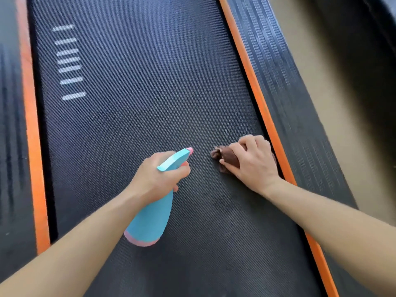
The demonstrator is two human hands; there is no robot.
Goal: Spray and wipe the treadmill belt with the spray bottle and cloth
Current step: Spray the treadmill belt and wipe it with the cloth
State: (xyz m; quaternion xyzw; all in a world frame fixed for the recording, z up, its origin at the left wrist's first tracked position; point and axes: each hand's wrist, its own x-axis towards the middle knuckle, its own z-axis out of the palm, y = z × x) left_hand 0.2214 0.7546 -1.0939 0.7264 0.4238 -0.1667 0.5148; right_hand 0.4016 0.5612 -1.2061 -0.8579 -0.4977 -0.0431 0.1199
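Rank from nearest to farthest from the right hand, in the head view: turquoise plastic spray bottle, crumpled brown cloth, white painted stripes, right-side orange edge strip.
1. Crumpled brown cloth: gripped by the right hand.
2. Right-side orange edge strip: just beside it.
3. Turquoise plastic spray bottle: leftward, in the left hand.
4. White painted stripes: far upper left.

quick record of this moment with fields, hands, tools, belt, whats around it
belt: dark, textured, white stripes at far left
left hand: grips the spray bottle by its neck, above the belt
nozzle: pink tip, pointing away from the person
right hand: fingers curled over the cloth, pressing it on the belt
cloth: brown, bunched, close to the right orange strip
surroundings: ribbed side rail, tan floor
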